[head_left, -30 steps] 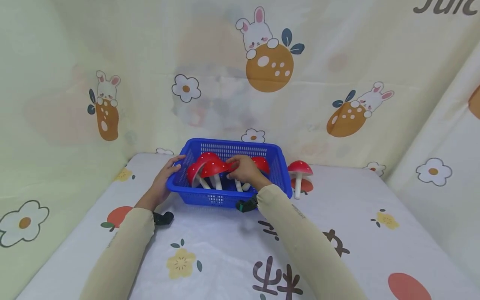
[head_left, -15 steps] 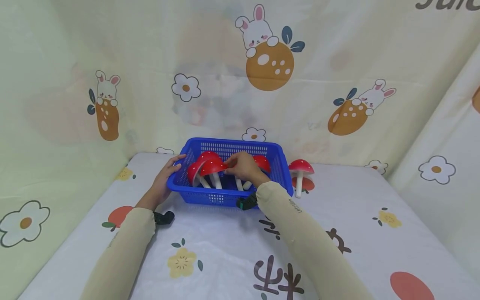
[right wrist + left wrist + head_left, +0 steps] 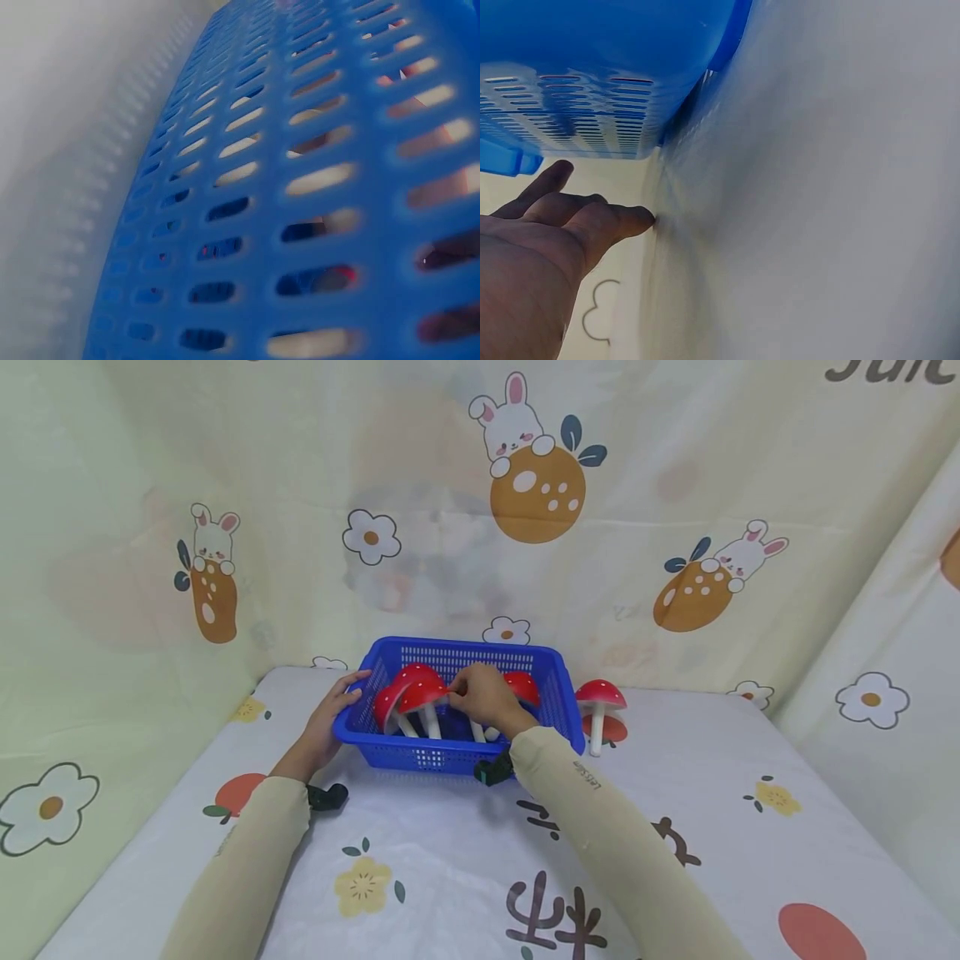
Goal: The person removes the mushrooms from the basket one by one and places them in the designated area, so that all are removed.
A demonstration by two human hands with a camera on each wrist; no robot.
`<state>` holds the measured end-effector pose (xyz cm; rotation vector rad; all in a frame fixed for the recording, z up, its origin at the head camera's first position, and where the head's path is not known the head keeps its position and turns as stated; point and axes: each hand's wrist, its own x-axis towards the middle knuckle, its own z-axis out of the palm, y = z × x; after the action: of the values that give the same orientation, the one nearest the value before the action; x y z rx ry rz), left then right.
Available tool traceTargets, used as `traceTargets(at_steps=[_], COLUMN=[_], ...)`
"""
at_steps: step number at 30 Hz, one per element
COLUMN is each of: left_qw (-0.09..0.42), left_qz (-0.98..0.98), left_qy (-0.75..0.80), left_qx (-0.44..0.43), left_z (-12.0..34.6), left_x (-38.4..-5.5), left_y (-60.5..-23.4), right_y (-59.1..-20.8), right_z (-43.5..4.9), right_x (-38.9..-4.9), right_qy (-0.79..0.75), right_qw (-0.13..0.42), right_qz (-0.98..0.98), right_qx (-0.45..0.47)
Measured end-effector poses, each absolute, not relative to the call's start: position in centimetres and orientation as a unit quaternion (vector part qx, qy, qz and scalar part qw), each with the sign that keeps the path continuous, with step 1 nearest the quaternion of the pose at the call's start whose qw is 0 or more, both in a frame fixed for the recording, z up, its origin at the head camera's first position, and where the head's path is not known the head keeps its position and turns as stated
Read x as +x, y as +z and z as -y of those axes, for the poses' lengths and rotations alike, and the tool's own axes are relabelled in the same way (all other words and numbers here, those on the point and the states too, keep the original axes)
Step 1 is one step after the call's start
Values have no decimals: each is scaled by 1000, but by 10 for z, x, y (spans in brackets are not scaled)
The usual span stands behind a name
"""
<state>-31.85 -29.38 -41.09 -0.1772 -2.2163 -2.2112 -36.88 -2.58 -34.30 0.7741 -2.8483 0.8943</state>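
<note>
A blue plastic basket (image 3: 431, 757) with slotted walls stands on the table, holding several toy mushrooms with white-dotted red caps and white stems. My left hand (image 3: 324, 720) is at the basket's left end, fingers extended along the rim; in the left wrist view the left hand's fingers (image 3: 592, 221) reach out beside the slotted wall. Inside the basket, my right hand (image 3: 491, 700) pinches the cap edge of a toy mushroom (image 3: 422, 695) between thumb and fingertips. That hand partly covers other mushrooms. The right wrist view is mostly filled by the basket wall (image 3: 262, 180).
One more toy mushroom (image 3: 598, 697) lies on the table just right of the basket. A printed white cloth (image 3: 420, 835) covers the table. Behind it hangs a cream curtain (image 3: 300, 568) with bunnies and flowers.
The right hand has shifted slightly left in the basket, its fingertips coming to the edge of a mushroom cap. That mushroom has tilted a little left. The left hand stays put.
</note>
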Motion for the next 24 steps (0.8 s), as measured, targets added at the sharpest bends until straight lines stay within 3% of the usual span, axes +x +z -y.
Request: traceTargets(at_steps=[24], left_qw=[1], left_qz=[695], left_qy=[-717], left_qx=[-65], left_z=[292], left_x=[-319], left_y=[-413], right_y=[-324], right_z=[-28], right_x=[-369], right_qy=[368], right_qw=[151], right_qz=[890], right_qx=[223])
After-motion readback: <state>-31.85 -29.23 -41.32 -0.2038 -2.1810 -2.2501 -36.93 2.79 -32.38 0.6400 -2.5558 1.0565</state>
